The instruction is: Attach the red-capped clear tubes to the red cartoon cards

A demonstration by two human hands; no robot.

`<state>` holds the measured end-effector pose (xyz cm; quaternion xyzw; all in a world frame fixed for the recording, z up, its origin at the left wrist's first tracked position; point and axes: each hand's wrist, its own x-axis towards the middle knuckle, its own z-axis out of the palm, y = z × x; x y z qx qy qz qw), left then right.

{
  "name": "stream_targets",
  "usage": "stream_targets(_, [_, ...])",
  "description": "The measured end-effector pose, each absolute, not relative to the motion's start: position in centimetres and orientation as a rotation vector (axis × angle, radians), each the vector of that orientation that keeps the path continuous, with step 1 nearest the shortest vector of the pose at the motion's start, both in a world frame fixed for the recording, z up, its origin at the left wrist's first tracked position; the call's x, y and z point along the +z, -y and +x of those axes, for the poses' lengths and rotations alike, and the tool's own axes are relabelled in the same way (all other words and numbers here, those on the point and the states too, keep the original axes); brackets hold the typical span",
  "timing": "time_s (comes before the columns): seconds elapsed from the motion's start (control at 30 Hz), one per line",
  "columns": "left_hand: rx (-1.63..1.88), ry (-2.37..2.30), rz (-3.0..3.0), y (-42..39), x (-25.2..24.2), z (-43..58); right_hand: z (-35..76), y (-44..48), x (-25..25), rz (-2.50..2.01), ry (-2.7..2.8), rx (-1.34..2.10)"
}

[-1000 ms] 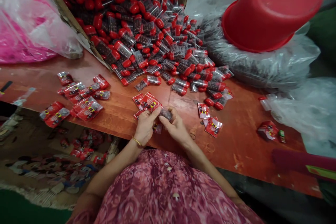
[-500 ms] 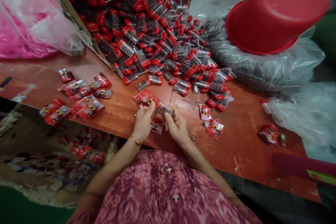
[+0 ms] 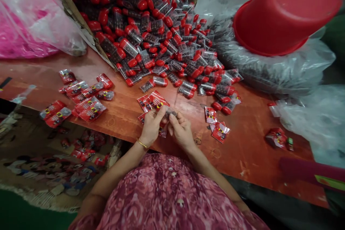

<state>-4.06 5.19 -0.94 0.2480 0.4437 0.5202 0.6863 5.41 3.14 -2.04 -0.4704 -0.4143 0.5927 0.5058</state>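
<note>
My left hand (image 3: pixel 151 125) and my right hand (image 3: pixel 182 131) meet above the front edge of the table. Thumbs and fingers of both pinch a small clear tube with dark contents (image 3: pixel 170 113); most of it is hidden by the fingers. Just beyond my left hand lie flat red printed cards (image 3: pixel 156 99), and another red piece shows beneath the hands. To the right, a few more red cards (image 3: pixel 220 131) rest on the table. A large heap of clear tubes with red caps and dark contents (image 3: pixel 161 39) spreads in front of me.
The heap spills from a cardboard box (image 3: pixel 78 18) onto the reddish table (image 3: pixel 250 129). Packed red pieces (image 3: pixel 90 107) lie at left. An upturned red bucket (image 3: pixel 283 14) stands on a filled plastic bag (image 3: pixel 258 72). A bag with pink contents (image 3: pixel 32 18) sits far left.
The tube has turned between my fingers, so less of it shows. My hands have drawn closer together, the left moving slightly right. More of the red cards behind them is visible.
</note>
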Motion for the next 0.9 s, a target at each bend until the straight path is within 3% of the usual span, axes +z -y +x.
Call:
stream_targets(0.27, [1.118,-0.924,0.509,-5.0,-0.7,-4.6,7.2,-4.5,-1.8,-1.118,1.124,1.578])
stream_targets(0.37, [1.252,-0.935,0.456,-5.1,-0.5,-5.0,7.4,-4.8,-1.4,-1.123,1.161,1.608])
stream_targets(0.9, [1.357,-0.99,0.292,-6.0,0.4,-5.4,5.0,-4.4,-1.3,-1.104,1.223,1.467])
